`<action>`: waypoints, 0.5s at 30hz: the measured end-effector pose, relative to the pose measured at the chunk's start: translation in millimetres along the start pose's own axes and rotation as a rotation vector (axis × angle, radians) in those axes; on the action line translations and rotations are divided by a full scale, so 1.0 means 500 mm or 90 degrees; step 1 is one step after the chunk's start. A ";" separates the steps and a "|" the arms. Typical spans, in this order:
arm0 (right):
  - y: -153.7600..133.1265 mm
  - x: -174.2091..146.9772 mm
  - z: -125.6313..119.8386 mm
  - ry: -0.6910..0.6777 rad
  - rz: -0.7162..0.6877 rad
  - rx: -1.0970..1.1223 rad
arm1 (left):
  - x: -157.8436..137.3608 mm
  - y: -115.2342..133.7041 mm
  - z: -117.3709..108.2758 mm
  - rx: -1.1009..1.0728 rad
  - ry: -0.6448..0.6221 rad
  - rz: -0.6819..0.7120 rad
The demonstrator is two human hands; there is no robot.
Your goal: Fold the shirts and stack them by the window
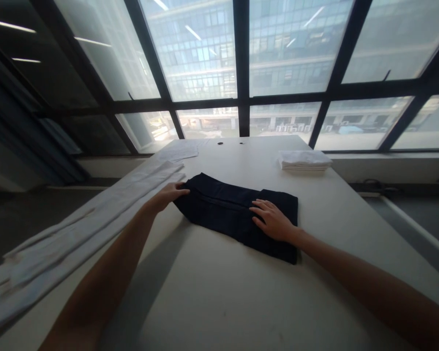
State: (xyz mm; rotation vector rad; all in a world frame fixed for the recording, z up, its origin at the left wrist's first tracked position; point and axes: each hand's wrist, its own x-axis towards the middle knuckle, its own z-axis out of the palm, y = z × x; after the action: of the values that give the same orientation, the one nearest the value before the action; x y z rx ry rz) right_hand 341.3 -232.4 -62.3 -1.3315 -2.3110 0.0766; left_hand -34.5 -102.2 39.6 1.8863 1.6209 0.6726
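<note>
A dark navy folded garment (223, 207) lies across the middle of the white table (219, 292); its exact kind is hard to make out. At its left end my left hand (170, 194) pinches the edge between thumb and fingers, and that end looks slightly raised. My right hand (272, 220) rests flat on the garment's right part, palm down with the fingers spread. The cloth under that palm is hidden. A fold line runs lengthwise along the upper side of the garment.
Long white garments (95, 219) lie along the table's left edge, with a white cloth or paper (179, 151) beyond them. A folded white stack (303, 160) sits at the back right. Large windows (205, 58) rise behind the table.
</note>
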 end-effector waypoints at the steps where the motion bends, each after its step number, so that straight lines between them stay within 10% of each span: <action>1: -0.001 0.000 -0.001 0.000 0.000 0.002 | -0.001 0.024 0.004 -0.027 -0.051 0.036; 8: -0.005 -0.002 -0.009 -0.004 0.006 -0.005 | -0.042 0.168 0.163 0.177 -0.094 0.279; 15: -0.004 -0.002 -0.010 -0.015 0.007 -0.008 | -0.134 0.155 0.307 0.428 -0.157 0.306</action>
State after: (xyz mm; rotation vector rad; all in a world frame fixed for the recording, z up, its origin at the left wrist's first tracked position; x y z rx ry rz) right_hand 342.0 -235.1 -57.8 -1.3567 -2.3277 0.0818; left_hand 116.7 -191.0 -18.0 2.7609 1.3297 0.0361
